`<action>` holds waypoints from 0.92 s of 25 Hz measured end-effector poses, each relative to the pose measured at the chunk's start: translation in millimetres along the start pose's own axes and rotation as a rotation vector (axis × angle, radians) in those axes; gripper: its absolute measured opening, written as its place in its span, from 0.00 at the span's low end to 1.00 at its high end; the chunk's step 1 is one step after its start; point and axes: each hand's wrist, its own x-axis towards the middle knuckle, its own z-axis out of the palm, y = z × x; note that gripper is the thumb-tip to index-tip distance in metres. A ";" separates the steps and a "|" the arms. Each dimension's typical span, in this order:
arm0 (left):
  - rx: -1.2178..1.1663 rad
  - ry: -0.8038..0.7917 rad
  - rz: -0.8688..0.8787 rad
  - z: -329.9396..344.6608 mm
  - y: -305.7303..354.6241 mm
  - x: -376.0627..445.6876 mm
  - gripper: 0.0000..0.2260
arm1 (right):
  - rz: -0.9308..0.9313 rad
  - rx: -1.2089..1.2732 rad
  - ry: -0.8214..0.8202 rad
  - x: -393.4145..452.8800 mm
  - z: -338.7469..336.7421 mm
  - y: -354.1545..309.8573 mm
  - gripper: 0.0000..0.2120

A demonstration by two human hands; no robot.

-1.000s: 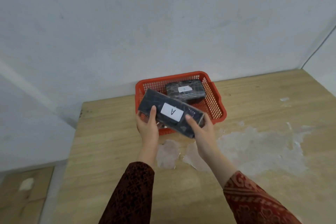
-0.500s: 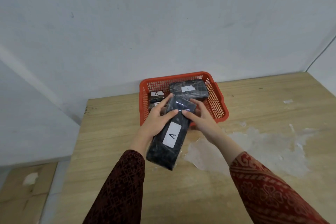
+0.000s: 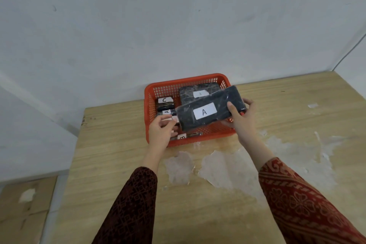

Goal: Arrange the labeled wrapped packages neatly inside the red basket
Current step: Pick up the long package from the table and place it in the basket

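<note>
Head view: red mesh basket (image 3: 147, 105) at the far edge of the wooden table (image 3: 111, 156), against the wall. Long dark wrapped package labelled A (image 3: 211, 111) held tilted above the basket's right half, clamped at its right end by the right hand (image 3: 240, 119), thumb on top. Left hand (image 3: 161, 130) at the basket's near-left corner, fingers loosely curled, clasping nothing discernible. Inside: another A package (image 3: 196, 93) at the far wall, smaller C package (image 3: 165, 101) at the left wall, B label (image 3: 181, 136) at the near wall.

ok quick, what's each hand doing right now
left hand: open, reaching into the red basket, holding nothing
right hand: closed on the large package labeled A
</note>
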 end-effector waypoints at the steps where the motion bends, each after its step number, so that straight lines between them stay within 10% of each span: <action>1: 0.017 0.005 0.012 7.2 -1.2 5.7 0.07 | 0.018 -0.018 0.037 6.1 0.1 1.9 0.15; 7: 0.236 0.025 0.013 49.9 -12.9 29.7 0.15 | 0.150 -0.264 0.082 38.6 -4.1 19.8 0.17; 14: 0.497 -0.038 0.041 54.1 -26.0 49.8 0.18 | -0.239 -1.193 -0.084 47.6 -1.5 37.1 0.21; 23: 0.705 -0.212 0.160 51.5 -34.7 56.8 0.27 | -0.181 -1.596 -0.117 52.3 13.5 25.5 0.24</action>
